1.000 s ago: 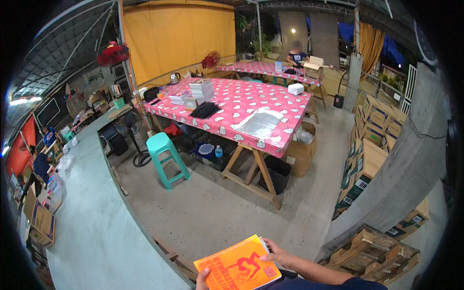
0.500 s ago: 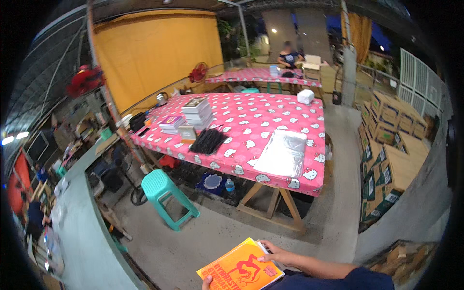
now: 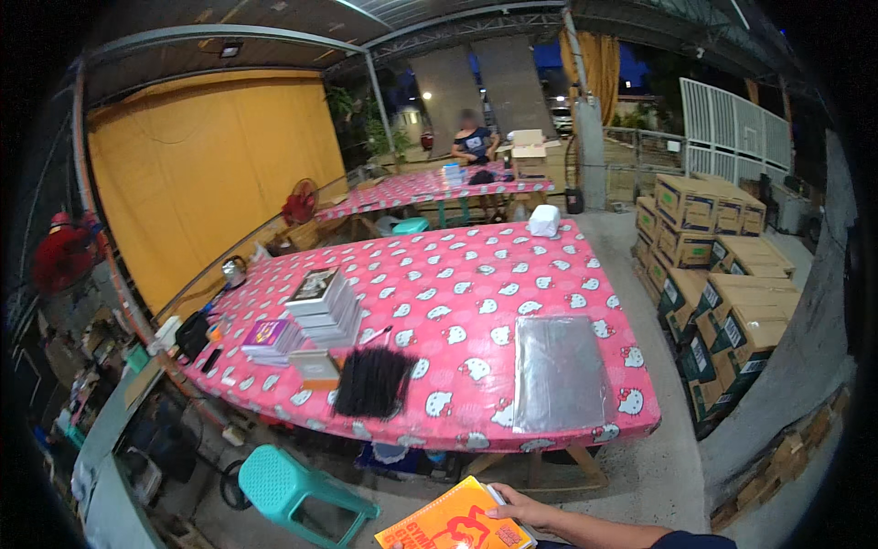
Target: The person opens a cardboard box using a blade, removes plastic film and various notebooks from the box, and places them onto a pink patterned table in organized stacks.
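At the bottom of the view I hold an orange notebook with a red gymnast figure on its cover and white pages showing at the right edge. My right hand grips its right side, thumb on the cover. Of my left hand only a thumb tip shows at the notebook's lower left; the rest is cut off by the frame. Beyond them stands a table with a pink patterned cover. On it lie a pile of clear plastic sleeves, a bundle of black strands, and stacked books.
A teal stool stands before the table's left part. Cardboard boxes are piled at the right. Smaller purple-topped books and a white wrapped bundle rest on the table. Another person is at a farther pink table.
My view has moved toward the pink table, which now appears larger and closer. The notebook stays in my hands but sits lower in the picture, hiding most of my left hand.
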### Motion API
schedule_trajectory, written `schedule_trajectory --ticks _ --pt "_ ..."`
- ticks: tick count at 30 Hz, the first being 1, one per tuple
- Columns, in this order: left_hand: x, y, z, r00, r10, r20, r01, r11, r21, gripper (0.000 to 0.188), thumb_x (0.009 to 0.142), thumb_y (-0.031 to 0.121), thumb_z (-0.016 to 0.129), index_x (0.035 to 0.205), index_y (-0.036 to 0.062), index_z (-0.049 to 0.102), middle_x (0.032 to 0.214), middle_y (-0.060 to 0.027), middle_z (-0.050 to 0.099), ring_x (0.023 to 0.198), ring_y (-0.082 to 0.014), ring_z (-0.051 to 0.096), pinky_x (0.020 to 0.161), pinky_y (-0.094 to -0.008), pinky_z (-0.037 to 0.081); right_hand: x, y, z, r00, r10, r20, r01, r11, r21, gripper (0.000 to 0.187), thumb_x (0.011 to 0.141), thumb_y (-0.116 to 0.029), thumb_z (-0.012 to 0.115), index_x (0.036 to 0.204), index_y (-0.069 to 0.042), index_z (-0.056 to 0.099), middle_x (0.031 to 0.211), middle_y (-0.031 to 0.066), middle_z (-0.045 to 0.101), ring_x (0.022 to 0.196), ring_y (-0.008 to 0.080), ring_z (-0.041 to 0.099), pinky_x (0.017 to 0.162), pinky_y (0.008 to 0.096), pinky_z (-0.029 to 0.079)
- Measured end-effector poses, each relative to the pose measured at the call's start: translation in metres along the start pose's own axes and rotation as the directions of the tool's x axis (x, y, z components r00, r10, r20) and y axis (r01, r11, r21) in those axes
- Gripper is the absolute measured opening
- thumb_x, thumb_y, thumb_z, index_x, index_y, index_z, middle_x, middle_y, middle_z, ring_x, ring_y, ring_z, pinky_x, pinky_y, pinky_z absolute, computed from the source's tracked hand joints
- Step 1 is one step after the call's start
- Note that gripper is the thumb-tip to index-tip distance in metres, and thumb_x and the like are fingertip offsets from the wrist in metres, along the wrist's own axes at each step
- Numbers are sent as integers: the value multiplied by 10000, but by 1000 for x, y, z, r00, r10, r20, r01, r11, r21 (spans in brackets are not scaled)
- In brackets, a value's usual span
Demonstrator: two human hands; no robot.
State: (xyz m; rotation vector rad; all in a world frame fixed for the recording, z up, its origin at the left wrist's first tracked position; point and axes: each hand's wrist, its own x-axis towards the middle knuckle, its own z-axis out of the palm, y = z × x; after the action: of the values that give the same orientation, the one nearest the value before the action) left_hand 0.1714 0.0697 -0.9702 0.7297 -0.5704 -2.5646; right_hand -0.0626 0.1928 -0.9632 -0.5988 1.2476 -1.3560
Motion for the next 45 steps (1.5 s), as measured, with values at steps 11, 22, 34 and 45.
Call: schedule_trajectory --ticks 11,22,34,45 --pt "205 60 31 976 -212 39 211 977 33 534 777 349 559 1208 57 437 1180 -105 501 1071 -271 476 909 -384 402 100 -65 -76 955 33 -296 53 959 277 697 753 -232 634 1294 -18 250 1155 140 446 1028 187 488 836 300 426" --pt "300 36 88 991 -118 55 125 982 -140 629 806 391 540 1305 86 307 1314 -118 368 1194 -276 366 984 -421 327 237 -172 -194 987 161 24 -163 979 120 587 773 -303 596 1246 -32 377 1063 81 547 894 142 567 743 262 482" --pt "325 38 86 947 -253 -198 285 946 153 533 827 435 504 1115 0 397 794 -198 583 663 -295 601 551 -374 503 321 -193 -244 897 333 291 -308 943 -130 665 760 -398 603 1267 -29 381 1082 104 555 1006 141 530 867 299 430" --pt "305 176 109 948 -316 33 167 585 794 515 805 213 596 1232 -10 414 1184 -106 484 1125 -206 438 934 -319 342 156 -162 -180 668 -124 -734 306 944 120 260 815 -173 561 1047 -74 500 946 42 576 840 133 556 717 284 460"
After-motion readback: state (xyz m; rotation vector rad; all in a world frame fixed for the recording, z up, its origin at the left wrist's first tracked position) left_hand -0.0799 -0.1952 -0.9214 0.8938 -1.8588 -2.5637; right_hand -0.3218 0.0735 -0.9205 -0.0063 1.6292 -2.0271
